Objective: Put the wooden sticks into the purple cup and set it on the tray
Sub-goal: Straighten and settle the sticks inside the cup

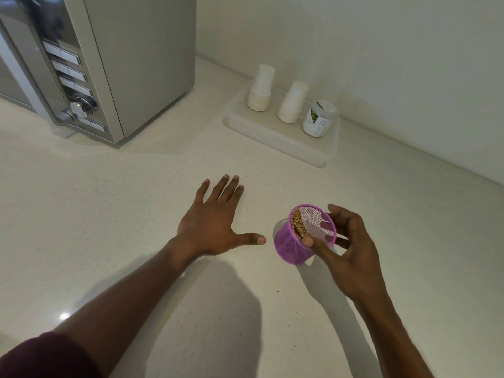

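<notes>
The purple mesh cup point(289, 245) is tilted, its mouth toward me, just above or on the white counter at centre right. A bundle of wooden sticks point(297, 226) lies packed against its left inner wall. My right hand point(346, 246) grips the cup, thumb on the near rim and fingers around the right side. My left hand point(212, 222) rests flat on the counter to the cup's left, fingers spread, holding nothing. The translucent white tray point(275, 135) stands farther back, beyond the cup.
On the tray stand two stacks of white paper cups point(260, 88) point(291, 103) and a white jar point(319, 118) with a green label. A silver microwave point(109, 64) fills the back left. A white wall runs behind the tray.
</notes>
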